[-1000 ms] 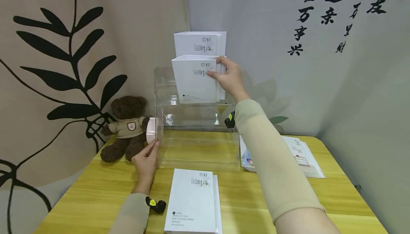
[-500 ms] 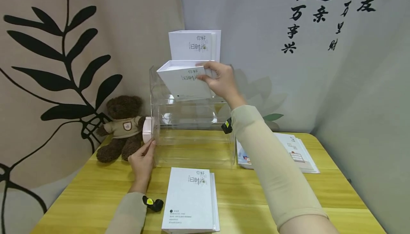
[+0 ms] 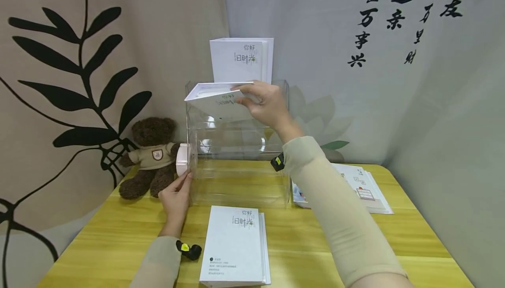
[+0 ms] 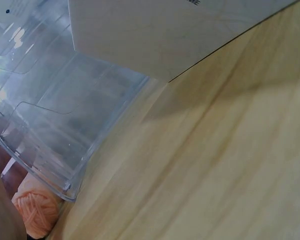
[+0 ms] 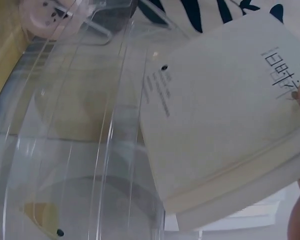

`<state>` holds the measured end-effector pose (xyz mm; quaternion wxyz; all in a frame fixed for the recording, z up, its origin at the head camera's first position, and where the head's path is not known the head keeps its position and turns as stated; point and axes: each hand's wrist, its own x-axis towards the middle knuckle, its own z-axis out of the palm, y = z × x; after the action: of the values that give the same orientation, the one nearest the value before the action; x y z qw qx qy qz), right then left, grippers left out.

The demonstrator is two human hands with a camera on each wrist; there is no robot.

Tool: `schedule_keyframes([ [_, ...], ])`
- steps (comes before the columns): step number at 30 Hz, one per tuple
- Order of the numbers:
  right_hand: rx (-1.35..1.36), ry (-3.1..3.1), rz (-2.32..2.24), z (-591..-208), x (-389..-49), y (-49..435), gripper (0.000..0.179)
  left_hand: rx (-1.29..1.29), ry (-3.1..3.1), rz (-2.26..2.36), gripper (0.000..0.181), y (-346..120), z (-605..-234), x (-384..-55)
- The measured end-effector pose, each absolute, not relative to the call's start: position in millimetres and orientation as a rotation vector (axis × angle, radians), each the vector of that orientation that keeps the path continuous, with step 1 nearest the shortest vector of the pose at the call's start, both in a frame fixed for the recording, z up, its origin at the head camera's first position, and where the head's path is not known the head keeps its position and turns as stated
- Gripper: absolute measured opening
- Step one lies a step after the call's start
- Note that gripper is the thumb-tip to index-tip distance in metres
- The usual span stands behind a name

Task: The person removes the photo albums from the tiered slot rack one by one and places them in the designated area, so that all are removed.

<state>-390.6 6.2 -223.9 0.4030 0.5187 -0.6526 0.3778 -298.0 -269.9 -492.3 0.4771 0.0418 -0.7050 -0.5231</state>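
My right hand [image 3: 268,104] pinches a white photo album [image 3: 218,106] by its upper right corner, thumb on the cover and fingers behind. The album tilts, its top edge showing, over the upper part of a clear plastic rack [image 3: 240,147]. In the right wrist view, the album's [image 5: 210,115] printed cover and spine side show next to the clear panels. My left hand [image 3: 175,198] grips the rack's lower left edge, its fingers partly seen through the plastic in the left wrist view. Behind, a second white album [image 3: 238,60] stands upright at the rack's top.
Another white album [image 3: 232,244] lies on the wooden table [image 3: 304,244] in front of the rack. A brown teddy bear [image 3: 154,161] and a pale pink object [image 3: 182,160] are on the left. Thin illustrated books [image 3: 363,187] lie at right, partly behind the sleeve.
The album in my right hand has come down and left from in front of the rear album, tipping so its top edge faces up. The left hand keeps its place on the rack.
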Motion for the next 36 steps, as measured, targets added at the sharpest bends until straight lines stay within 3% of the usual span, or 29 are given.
schedule_keyframes([
  [10, 1.196, -1.446, 1.095, -239, -355, 12, 0.026, 0.105, -1.72, -1.255, 0.014, -272, -489, -292],
  [28, 0.778, -1.379, 1.629, -333, -289, 40, 0.031, 0.139, -1.773, -1.3, 0.015, -267, -498, -292],
  [36, 0.8, -1.363, 1.713, -333, -285, 34, 0.031, 0.111, -1.747, -1.294, 0.016, -273, -492, -295],
])
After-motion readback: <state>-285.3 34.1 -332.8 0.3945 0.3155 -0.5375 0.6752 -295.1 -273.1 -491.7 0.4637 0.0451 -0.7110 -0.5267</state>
